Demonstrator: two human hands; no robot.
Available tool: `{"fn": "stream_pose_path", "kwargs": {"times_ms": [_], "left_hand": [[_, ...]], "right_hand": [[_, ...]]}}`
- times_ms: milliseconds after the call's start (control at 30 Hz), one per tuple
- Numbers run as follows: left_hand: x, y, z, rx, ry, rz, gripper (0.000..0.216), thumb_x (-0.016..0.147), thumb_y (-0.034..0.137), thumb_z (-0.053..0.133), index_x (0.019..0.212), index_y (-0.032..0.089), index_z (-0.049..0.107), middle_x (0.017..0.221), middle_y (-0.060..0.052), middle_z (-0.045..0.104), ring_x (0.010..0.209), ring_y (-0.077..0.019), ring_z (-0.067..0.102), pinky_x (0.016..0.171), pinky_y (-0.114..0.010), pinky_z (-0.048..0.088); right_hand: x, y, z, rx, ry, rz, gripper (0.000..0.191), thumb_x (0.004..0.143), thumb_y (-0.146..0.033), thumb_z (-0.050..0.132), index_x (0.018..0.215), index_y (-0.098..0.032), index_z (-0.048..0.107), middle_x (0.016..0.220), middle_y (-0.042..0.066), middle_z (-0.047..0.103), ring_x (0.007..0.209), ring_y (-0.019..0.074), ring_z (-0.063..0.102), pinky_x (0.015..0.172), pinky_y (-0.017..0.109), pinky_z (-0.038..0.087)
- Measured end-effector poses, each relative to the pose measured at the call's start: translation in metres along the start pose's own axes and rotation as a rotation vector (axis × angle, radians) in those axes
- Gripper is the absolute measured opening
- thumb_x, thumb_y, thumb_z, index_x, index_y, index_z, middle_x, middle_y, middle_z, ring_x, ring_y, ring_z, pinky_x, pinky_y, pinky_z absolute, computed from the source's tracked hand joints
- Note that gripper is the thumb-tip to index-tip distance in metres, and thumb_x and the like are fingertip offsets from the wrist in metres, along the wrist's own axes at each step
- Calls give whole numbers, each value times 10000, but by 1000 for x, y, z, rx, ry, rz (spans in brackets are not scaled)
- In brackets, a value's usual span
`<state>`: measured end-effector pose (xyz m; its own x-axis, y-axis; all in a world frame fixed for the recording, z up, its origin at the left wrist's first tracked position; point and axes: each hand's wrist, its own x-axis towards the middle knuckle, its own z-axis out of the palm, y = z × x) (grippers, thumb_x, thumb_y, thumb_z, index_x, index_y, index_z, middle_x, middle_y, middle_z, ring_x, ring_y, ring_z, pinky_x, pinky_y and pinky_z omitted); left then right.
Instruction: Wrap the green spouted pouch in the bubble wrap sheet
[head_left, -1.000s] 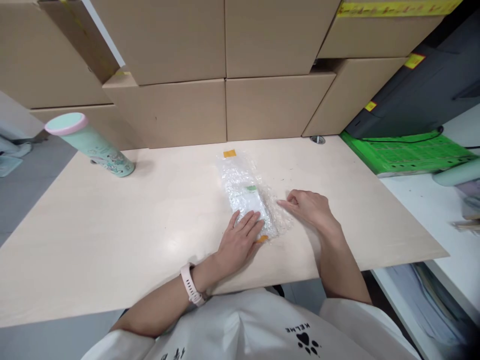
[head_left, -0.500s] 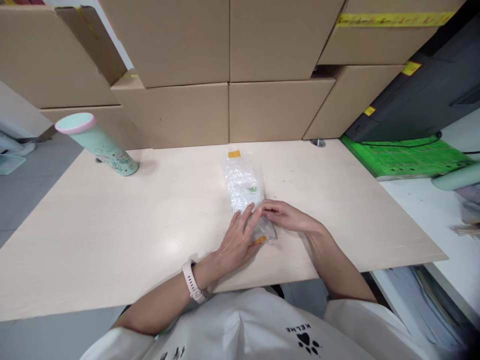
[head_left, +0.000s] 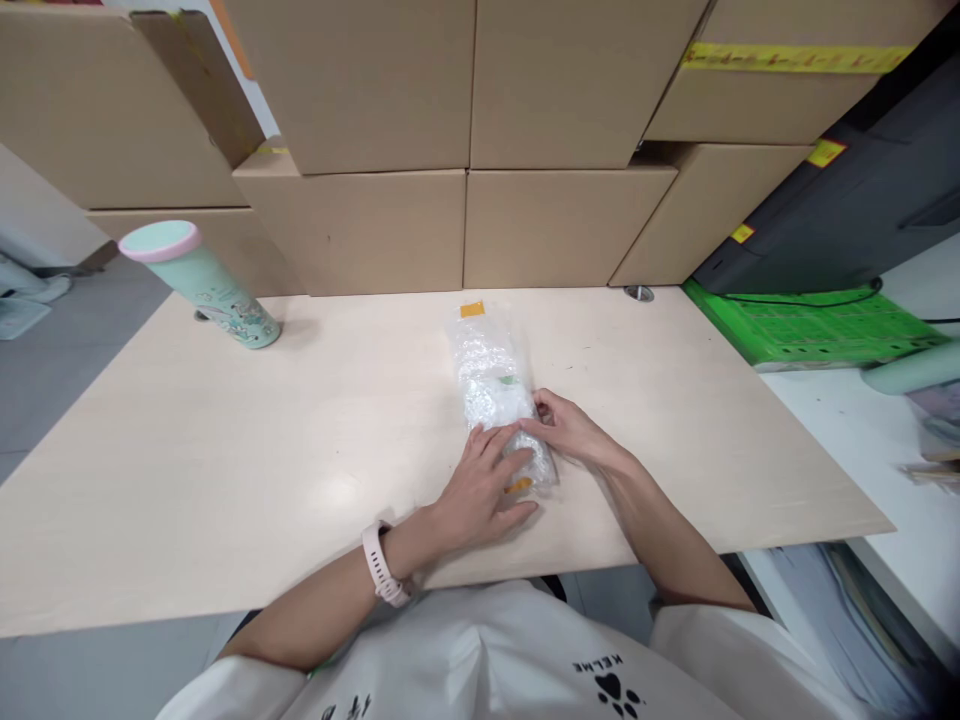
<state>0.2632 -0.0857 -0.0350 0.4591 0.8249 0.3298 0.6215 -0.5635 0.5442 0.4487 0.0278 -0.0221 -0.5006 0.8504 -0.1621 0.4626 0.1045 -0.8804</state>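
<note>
A clear bubble-wrap package (head_left: 491, 365) lies lengthwise on the light wooden table, with an orange patch at its far end, another at its near end, and a small green mark midway. My left hand (head_left: 480, 485) rests across the near half with fingers spread, a pale pink watch (head_left: 385, 565) on its wrist. At the package's right edge is my right hand (head_left: 570, 430), its thumb laid over the wrap and its fingers curled at the side, gripping that edge. What the wrap encloses cannot be made out.
Stacked cardboard boxes (head_left: 360, 230) line the table's back edge. A mint-green tumbler (head_left: 206, 285) with a pink rim stands at the left. On the right are a green perforated tray (head_left: 817, 325) and a dark grey case (head_left: 847, 215). The table (head_left: 225, 480) ends close to my body.
My left hand has drawn slightly toward me, and its thumb and fingers are spread wider. My right hand has shifted from the top of the wrap to its right edge.
</note>
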Motion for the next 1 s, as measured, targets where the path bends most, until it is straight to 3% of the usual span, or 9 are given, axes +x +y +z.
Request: {"fn": "stream_pose_path", "kwargs": {"times_ms": [100,167,300,433,567,667,800,900,1000], "left_hand": [[3,-1,-19,-96,101,-18,460,950,417,535,1362,216,491,1496,-159,438,1373,-274,410,1146,-524,333],[6,-7,-37,-69,186,-21,474,980,437,465,1415,249,467,1545,-128,393,1436,-273,337,1163,-511,301],[10,-25,-74,87,303,-27,580,1003,579,251,1467,289,444,1633,-66,270,1540,-300,93,1213,-578,-18],[9,-37,-92,-153,291,-196,689,956,697,219,1402,283,542,1596,-55,361,1529,-313,154,1209,-572,-67],[8,-31,-87,-977,116,-426,812,901,779,238,1301,198,641,1362,-132,622,1347,-357,485,1133,-519,320],[10,-19,-73,-1325,145,-443,839,802,843,411,1307,206,619,1301,-136,649,1288,-379,529,1018,-480,444],[14,-10,-53,-1290,309,-493,739,721,598,768,1328,238,547,1356,-111,597,1299,-346,513,1028,-436,447],[17,-17,-42,-1171,392,-669,609,796,413,747,1322,215,511,1319,-115,610,1226,-300,573,1013,-435,465],[15,-30,-38,-851,429,-646,607,870,376,657,1413,216,436,1386,-141,563,1284,-307,532,1067,-493,429]], "right_hand": [[0,-6,9,454,-82,46,395,773,-406,718,1083,-201,584,1013,46,690,899,192,650,782,310,510],[-3,-10,10,600,-153,72,468,733,-362,773,1135,-206,589,1062,51,697,918,193,664,807,309,519],[-11,-19,10,657,-386,37,513,691,-357,834,1121,-188,611,1005,44,697,871,184,667,770,294,528],[-17,-21,12,620,-500,-43,466,702,-350,837,1083,-184,626,940,20,682,821,160,653,718,265,518],[-21,-23,16,697,-320,-120,419,679,-311,855,1017,-209,628,871,-6,675,750,143,641,674,251,513],[-23,-28,17,774,-110,-121,393,682,-345,852,960,-238,596,811,-24,664,681,143,626,626,259,510],[-18,-28,23,719,108,-124,380,712,-431,817,883,-247,533,725,-40,633,589,129,575,568,259,487],[-10,-20,28,416,233,-79,380,741,-502,764,873,-239,523,758,-7,642,649,169,602,617,319,519],[-6,-15,30,-93,426,-139,462,774,-517,719,1095,-219,572,1099,108,667,1002,289,636,864,480,530]]}}
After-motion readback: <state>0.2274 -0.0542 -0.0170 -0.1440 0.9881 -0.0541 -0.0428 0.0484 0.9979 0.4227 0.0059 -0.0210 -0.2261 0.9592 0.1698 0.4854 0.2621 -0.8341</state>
